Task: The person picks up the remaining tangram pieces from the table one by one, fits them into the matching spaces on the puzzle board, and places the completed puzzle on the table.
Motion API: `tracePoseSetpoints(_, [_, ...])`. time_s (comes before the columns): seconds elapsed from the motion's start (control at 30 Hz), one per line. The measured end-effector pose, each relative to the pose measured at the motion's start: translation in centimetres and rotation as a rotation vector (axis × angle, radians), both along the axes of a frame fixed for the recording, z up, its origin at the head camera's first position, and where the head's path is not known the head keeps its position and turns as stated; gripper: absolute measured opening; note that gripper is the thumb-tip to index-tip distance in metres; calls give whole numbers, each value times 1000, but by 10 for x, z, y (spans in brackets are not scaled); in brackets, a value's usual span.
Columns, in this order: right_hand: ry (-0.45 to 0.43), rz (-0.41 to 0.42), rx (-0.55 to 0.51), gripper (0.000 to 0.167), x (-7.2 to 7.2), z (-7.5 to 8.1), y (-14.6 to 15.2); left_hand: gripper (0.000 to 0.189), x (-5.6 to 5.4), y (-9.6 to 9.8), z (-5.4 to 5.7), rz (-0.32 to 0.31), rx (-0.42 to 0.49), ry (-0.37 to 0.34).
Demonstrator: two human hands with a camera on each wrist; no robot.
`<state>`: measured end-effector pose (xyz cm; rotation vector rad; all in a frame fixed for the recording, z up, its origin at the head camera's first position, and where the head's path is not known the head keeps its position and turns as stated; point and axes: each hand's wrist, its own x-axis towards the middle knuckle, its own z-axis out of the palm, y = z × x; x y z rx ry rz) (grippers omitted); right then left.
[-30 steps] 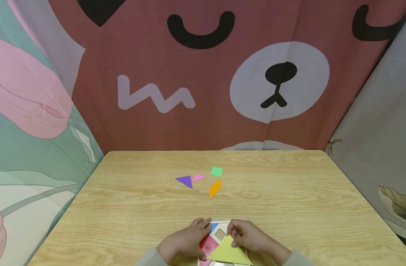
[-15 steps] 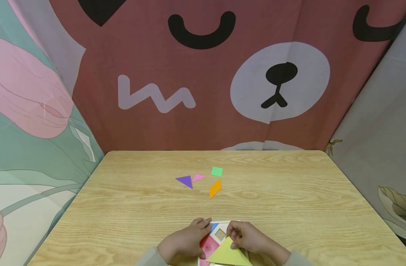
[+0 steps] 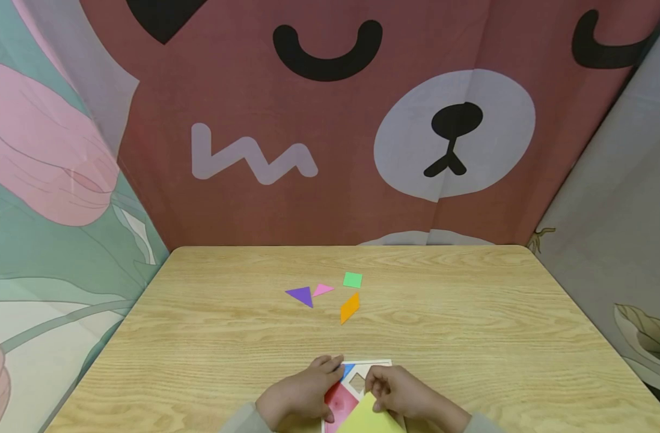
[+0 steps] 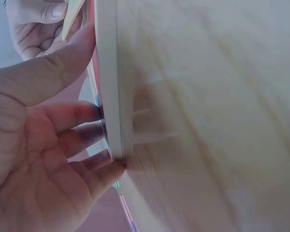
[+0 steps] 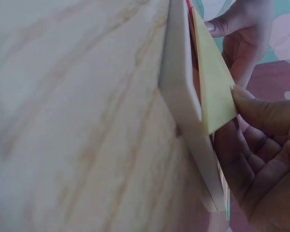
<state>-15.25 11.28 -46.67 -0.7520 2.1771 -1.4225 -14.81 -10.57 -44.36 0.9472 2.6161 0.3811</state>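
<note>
My left hand rests along the left side of a white-framed tangram board, fingers spread over its edge in the left wrist view. A red piece and a blue piece lie in the board, near a small square opening through which tan shows. My right hand pinches a yellow triangle piece between thumb and fingers. The triangle is tilted over the near right part of the board, one corner close to the white rim in the right wrist view. Its near part is cut off below the head view.
Beyond the board on the wooden table lie a purple triangle, a small pink triangle, a green square and an orange parallelogram. A patterned curtain hangs behind the table's far edge.
My right hand has moved slightly nearer and left with the yellow triangle, which sits lower in the head view and uncovers more of the board's far right corner. My left hand has stayed put.
</note>
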Motion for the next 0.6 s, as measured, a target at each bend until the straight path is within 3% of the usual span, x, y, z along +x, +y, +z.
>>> tracePoseSetpoints(0.6, [-3,36,-27,21,4,-2,-4,75,-1,-1,-1,-16,-2,21])
